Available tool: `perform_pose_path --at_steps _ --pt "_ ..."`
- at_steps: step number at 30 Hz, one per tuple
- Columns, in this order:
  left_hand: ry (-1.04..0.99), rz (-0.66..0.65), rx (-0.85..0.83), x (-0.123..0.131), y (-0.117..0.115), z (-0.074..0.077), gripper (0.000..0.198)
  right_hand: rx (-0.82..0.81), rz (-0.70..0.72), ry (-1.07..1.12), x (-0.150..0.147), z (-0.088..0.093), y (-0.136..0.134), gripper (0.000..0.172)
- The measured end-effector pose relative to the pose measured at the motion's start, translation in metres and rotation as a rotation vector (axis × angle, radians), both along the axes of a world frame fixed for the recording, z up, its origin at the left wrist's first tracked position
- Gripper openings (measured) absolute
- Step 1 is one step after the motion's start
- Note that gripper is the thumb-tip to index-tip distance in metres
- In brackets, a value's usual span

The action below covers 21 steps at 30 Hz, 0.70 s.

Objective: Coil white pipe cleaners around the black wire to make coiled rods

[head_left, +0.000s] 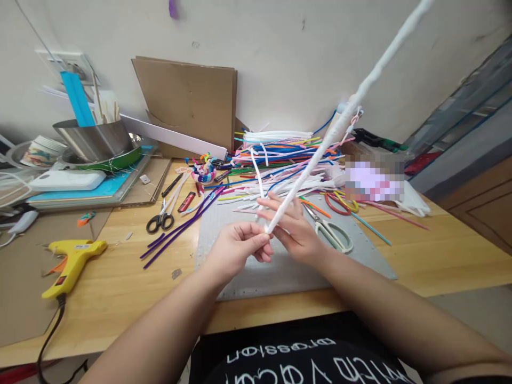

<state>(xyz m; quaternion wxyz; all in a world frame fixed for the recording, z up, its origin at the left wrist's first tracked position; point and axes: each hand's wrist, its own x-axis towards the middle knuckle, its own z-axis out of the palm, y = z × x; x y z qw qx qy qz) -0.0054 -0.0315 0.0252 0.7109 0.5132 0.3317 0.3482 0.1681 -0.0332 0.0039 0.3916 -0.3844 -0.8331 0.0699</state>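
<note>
A long white fuzzy rod, apparently wrapped in pipe cleaner, slants from my hands up past the top right of the head view. My left hand pinches its lower end between thumb and forefinger. Just to the right, my right hand has its fingers bent around a thin white pipe cleaner whose free end points up and away from me. The rod crosses in front of those fingers, so part of the grip is hidden. Both hands hover over a grey cutting mat.
Bundled pipe cleaners lie behind the mat. Green-handled scissors rest on its right; black-handled scissors and purple pipe cleaners lie left. A yellow glue gun sits far left. Cardboard sheets lean on the wall.
</note>
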Motion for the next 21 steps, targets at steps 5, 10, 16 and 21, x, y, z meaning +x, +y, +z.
perform_pose_path --at_steps 5,10,16,21 --pt "-0.061 0.042 -0.035 -0.001 0.001 -0.003 0.019 -0.003 0.074 0.062 -0.001 0.001 0.004 0.02" --pt "-0.018 0.218 0.014 0.003 0.0 -0.005 0.016 0.171 -0.156 -0.316 -0.004 0.015 -0.012 0.02" --pt "0.261 0.355 0.345 0.004 -0.007 -0.012 0.01 0.167 -0.245 -0.466 -0.015 0.033 -0.034 0.018" --pt "0.657 0.431 0.911 -0.001 -0.01 -0.02 0.016 0.052 -0.224 -0.392 -0.031 0.031 -0.043 0.019"
